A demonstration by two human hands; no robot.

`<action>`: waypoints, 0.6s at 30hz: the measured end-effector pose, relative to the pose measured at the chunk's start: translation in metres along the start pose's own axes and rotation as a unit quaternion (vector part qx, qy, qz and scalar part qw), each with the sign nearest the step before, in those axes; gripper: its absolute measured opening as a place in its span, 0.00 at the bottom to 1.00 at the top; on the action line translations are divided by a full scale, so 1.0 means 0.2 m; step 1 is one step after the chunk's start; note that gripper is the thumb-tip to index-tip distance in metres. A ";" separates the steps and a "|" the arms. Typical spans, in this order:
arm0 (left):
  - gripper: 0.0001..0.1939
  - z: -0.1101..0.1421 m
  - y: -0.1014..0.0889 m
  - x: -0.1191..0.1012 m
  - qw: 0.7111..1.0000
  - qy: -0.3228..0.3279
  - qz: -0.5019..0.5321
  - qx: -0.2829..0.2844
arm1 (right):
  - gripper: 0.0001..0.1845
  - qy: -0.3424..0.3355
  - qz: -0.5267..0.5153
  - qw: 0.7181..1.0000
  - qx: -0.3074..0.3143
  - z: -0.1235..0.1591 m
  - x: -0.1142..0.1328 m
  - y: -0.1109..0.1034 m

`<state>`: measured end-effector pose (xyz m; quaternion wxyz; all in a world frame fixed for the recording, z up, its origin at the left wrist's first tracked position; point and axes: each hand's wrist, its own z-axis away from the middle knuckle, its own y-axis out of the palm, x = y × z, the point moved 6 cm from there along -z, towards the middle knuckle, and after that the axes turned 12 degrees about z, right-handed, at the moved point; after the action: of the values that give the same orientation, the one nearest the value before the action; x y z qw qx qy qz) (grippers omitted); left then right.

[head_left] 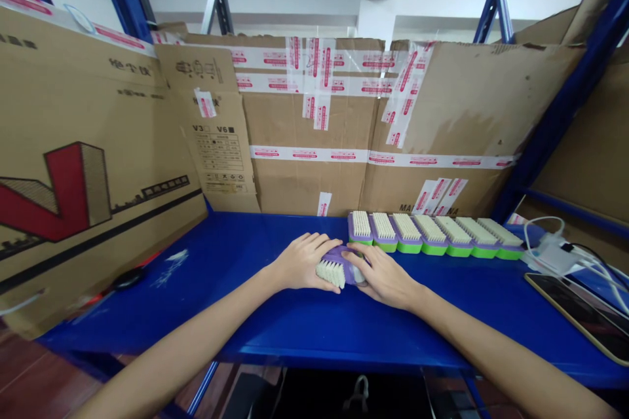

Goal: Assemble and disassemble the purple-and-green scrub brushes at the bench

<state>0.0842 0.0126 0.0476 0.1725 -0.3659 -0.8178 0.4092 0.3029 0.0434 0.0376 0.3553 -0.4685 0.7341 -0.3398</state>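
Observation:
Between my two hands, above the blue shelf top, is a purple scrub brush (349, 272) with off-white bristles facing toward me. My left hand (302, 260) is closed around its left end, fingers over the top and thumb below. At the other end my right hand (388, 277) grips it, near a pale, shiny part that I cannot make out. Fingers hide much of the brush body. Just beyond my right hand, a row of several similar brushes (426, 236), purple and green, stands along the back with bristles up.
Cardboard panels (314, 124) with tape wall in the blue shelf (275, 334) at the back and left. On the right lie a phone (584, 317) and a white charger (550, 254) with cables. A black and red object (128, 278) rests at the left edge.

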 end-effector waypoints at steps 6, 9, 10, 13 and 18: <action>0.54 0.00 -0.02 -0.03 0.998 0.046 -0.032 -0.020 | 0.59 0.150 -0.157 0.976 -0.002 0.02 -0.04 -0.01; 0.54 0.00 -0.01 -0.05 0.997 0.065 -0.034 -0.022 | 0.36 0.210 -0.163 0.964 0.028 0.01 -0.06 0.00; 0.54 0.00 -0.01 -0.05 0.997 0.066 -0.032 -0.023 | 0.28 0.222 -0.156 0.962 0.036 0.01 -0.06 0.00; 0.54 0.01 0.00 -0.05 0.997 0.066 -0.027 -0.020 | 0.22 0.237 -0.126 0.962 0.046 -0.01 -0.06 0.00; 0.55 0.01 0.00 -0.07 0.995 0.087 -0.007 -0.042 | 0.23 0.226 -0.156 0.961 0.038 -0.02 -0.05 -0.02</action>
<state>0.0919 0.0013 0.0462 0.2301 -0.4017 -0.8187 0.3396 0.3043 0.0517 0.0445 0.1408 -0.4743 0.6995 -0.5157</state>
